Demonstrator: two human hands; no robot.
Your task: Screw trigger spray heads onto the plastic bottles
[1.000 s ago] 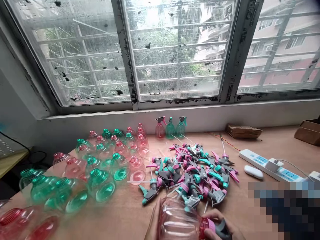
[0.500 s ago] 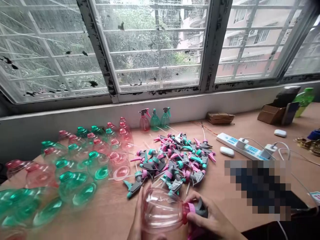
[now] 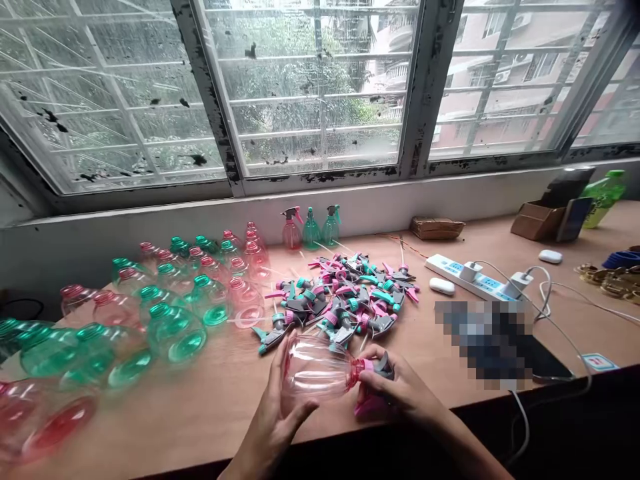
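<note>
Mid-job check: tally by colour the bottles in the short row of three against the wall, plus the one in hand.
Translucent pink, rounded plastic bottles: 2 (one in the row, one between the left hand and right hand)
Translucent green, rounded plastic bottles: 2 (both in the row)
Total: 4
</note>
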